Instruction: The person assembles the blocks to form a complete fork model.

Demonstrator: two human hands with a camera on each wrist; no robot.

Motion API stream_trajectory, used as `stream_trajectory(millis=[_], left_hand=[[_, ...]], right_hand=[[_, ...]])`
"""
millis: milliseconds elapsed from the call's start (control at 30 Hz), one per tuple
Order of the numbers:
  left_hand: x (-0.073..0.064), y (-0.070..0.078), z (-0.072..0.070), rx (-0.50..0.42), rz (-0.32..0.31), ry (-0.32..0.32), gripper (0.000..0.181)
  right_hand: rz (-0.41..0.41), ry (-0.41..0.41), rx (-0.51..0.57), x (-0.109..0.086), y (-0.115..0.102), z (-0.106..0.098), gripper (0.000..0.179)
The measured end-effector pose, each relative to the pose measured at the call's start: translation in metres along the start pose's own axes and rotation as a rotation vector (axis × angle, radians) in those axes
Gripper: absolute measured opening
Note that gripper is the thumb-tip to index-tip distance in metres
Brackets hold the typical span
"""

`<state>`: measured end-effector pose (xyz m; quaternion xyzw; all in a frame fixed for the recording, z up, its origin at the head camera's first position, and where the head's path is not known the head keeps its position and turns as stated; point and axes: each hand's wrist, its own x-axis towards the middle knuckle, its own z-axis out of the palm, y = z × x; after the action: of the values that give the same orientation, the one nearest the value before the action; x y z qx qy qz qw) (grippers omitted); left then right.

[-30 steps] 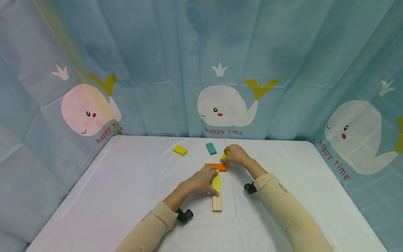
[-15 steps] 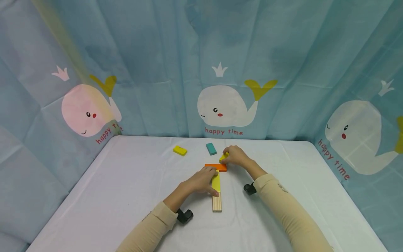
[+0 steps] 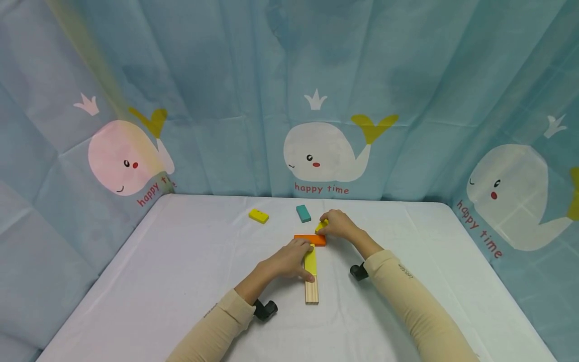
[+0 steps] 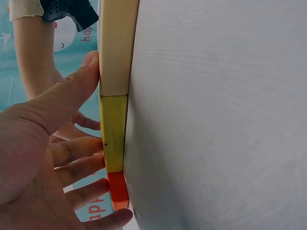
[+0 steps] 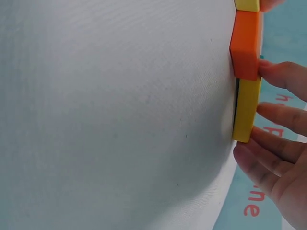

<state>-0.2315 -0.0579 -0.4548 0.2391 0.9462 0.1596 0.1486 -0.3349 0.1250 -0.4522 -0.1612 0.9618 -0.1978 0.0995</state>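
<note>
A plain wooden block [image 3: 311, 292], a yellow block [image 3: 310, 262] and an orange block [image 3: 312, 240] lie end to end, the orange one crosswise at the far end. My left hand [image 3: 288, 259] rests over the yellow block from the left, fingers fairly straight, thumb where it meets the plain block. In the left wrist view its fingertips [image 4: 98, 146] touch the yellow block. My right hand [image 3: 339, 224] holds a second yellow block [image 5: 247, 109] between thumb and fingers. That block slants away from the right end of the orange block and touches it.
Behind the row, a teal block [image 3: 303, 213] and another yellow block [image 3: 259, 216] lie apart on the white table [image 3: 181, 281]. A blue curtain [image 3: 217, 100] with whale prints hangs beyond the table's far edge.
My right hand has shifted slightly nearer, bringing its yellow block closer to the orange block. The left hand and the other blocks have stayed in place.
</note>
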Motion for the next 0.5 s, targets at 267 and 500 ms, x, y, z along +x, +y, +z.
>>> stream_trajectory(millis=[267,500], left_hand=[[-0.0016,0.0013,-0.0026,-0.004,0.011,-0.002,0.081],[-0.0025,0.0025,-0.0034,-0.014,0.014,-0.002,0.08]], right_hand=[[0.019,-0.012,0.031,0.001,-0.0014,0.0003,0.038],[0.034,-0.002,0.038,0.0017,-0.001,0.0023,0.035]])
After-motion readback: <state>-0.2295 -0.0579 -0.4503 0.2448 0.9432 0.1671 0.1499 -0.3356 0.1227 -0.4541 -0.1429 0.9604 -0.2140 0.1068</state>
